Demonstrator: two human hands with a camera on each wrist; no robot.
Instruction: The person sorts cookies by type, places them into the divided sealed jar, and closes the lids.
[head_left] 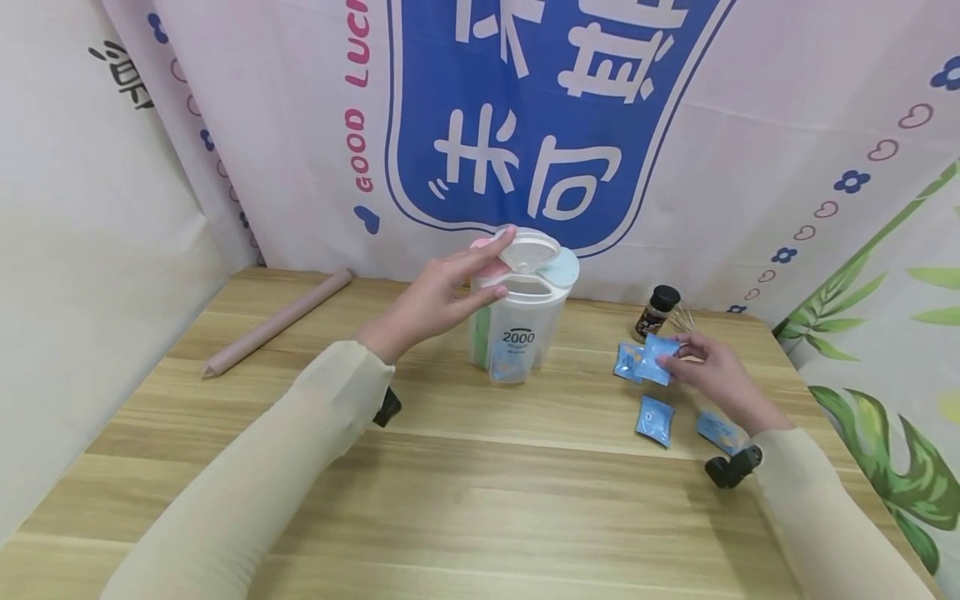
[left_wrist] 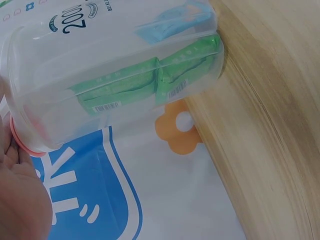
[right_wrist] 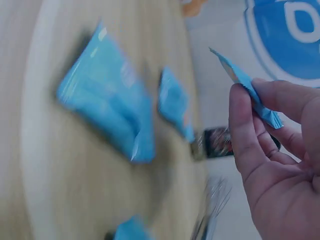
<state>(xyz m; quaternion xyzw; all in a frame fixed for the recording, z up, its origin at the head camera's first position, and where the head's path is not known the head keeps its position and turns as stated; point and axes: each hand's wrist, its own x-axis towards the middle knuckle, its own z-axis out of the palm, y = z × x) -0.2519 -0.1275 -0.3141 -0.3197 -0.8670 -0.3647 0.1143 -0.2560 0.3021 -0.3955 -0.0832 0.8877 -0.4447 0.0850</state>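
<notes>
A clear plastic storage container (head_left: 517,333) marked 2000 stands upright on the table, its raised white flap (head_left: 531,252) showing an opening. My left hand (head_left: 442,292) rests on the lid, index finger stretched along the flap and thumb on the rim beside the opening. Inside the container are green packets (left_wrist: 120,85) and a blue packet (left_wrist: 175,22). My right hand (head_left: 708,372) pinches a small blue packet (right_wrist: 245,82) between thumb and fingers, above the table. Beneath it are more blue packets, one near the bottle (head_left: 627,362), one closer (head_left: 656,421) and one under the wrist (head_left: 718,432).
A dark-capped bottle (head_left: 657,312) stands behind the packets, with thin sticks (head_left: 682,318) beside it. A pinkish roll (head_left: 277,323) lies at the left of the wooden table (head_left: 465,517). A printed cloth (head_left: 300,150) hangs along the back.
</notes>
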